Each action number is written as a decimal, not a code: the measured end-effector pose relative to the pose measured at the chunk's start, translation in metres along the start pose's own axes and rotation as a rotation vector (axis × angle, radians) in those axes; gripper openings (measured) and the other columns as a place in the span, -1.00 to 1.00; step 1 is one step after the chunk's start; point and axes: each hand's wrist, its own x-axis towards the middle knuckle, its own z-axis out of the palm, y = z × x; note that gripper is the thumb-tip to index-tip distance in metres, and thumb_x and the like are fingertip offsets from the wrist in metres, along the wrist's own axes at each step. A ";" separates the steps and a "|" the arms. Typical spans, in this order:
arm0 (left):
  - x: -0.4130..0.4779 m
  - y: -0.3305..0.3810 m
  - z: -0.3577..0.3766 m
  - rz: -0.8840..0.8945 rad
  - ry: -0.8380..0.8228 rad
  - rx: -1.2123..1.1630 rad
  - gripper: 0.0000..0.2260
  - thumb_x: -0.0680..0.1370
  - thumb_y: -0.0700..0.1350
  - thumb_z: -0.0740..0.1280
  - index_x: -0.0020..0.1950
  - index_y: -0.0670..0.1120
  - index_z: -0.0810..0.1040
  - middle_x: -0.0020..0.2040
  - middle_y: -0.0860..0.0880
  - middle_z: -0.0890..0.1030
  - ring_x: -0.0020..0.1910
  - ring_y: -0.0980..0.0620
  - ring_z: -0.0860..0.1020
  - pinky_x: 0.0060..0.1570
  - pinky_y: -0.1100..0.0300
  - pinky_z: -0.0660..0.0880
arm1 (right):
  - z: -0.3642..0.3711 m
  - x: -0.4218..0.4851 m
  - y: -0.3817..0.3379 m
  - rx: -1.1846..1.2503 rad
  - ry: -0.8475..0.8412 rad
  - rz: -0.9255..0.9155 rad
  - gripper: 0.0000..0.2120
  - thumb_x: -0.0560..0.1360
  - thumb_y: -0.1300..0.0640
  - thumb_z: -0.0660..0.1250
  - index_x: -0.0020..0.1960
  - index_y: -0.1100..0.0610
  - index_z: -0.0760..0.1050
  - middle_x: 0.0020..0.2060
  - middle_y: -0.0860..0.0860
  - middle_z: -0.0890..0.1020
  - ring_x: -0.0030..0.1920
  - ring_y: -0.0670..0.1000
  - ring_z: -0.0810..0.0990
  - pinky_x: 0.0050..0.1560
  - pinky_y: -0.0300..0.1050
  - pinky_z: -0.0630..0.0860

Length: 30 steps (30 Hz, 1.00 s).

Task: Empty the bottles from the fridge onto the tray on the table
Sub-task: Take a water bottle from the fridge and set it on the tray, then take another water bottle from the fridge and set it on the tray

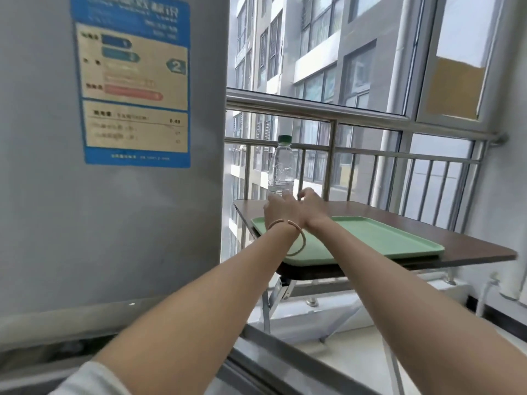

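A clear plastic water bottle (281,166) with a green cap stands upright over the far left corner of the green tray (385,238). My left hand (281,209), with a thin bangle on the wrist, is closed around the bottle's lower part. My right hand (310,205) sits just to the right of the bottle with fingers curled near its base; whether it touches the bottle is unclear. The bottle's bottom is hidden behind my hands. The tray lies on a brown folding table (470,246). The grey fridge (114,209) fills the left.
A metal railing (342,112) and windows stand right behind the table. The fridge's lower edge and an open door rim (285,346) cross under my arms. A white wall (510,195) closes the right side.
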 end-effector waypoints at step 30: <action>-0.106 -0.296 -0.302 -0.328 -0.093 0.850 -0.72 0.55 -0.14 0.17 0.10 -0.22 0.60 0.13 -0.24 0.63 0.10 -0.20 0.60 -0.08 0.12 0.48 | 0.274 -0.299 -0.030 -0.379 -0.924 -0.188 -0.80 0.50 0.33 0.17 0.05 0.28 0.52 -0.05 0.19 0.60 -0.12 0.12 0.54 -0.28 -0.14 0.44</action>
